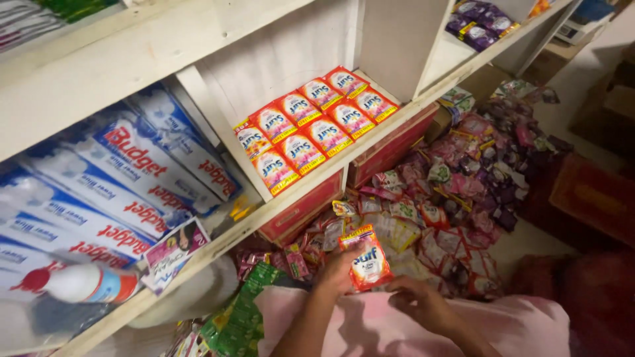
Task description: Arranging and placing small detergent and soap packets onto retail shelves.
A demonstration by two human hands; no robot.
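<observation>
Orange sachet (368, 264) pinched in left hand (337, 272) | right hand (423, 305) loosely curled, empty, on pink cloth (370, 330)

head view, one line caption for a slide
Left hand holds an orange sachet below a shelf of matching packets.

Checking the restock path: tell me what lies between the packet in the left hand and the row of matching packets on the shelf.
In the head view, between the held packet and the shelf packets lie loose sachets and a red carton.
</observation>
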